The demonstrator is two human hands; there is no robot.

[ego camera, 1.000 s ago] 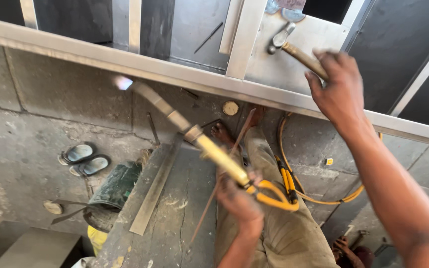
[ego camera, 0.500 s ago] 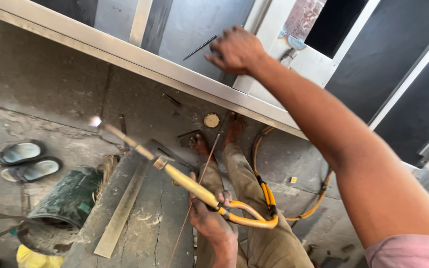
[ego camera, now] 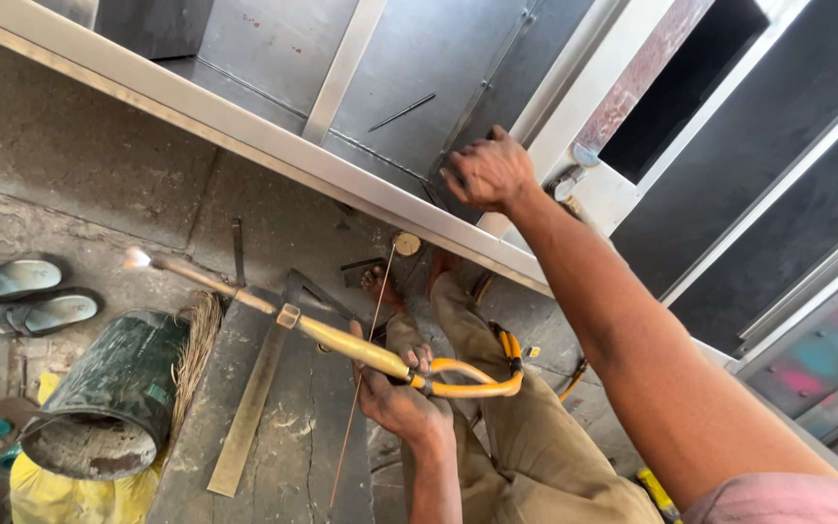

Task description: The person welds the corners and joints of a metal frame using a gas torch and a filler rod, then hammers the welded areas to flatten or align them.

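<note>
the left hand is closed around the handle of a brass torch and also pinches a thin rod, the lit tip pointing away to its left and orange hoses looping off to its right. the right hand reaches up and away, fingers curled and pressed on a steel frame; whether it holds anything i cannot tell. left of the left hand lie a flat bar, a tipped bucket and two sandals, and the person's bare feet are just beyond it.
</note>
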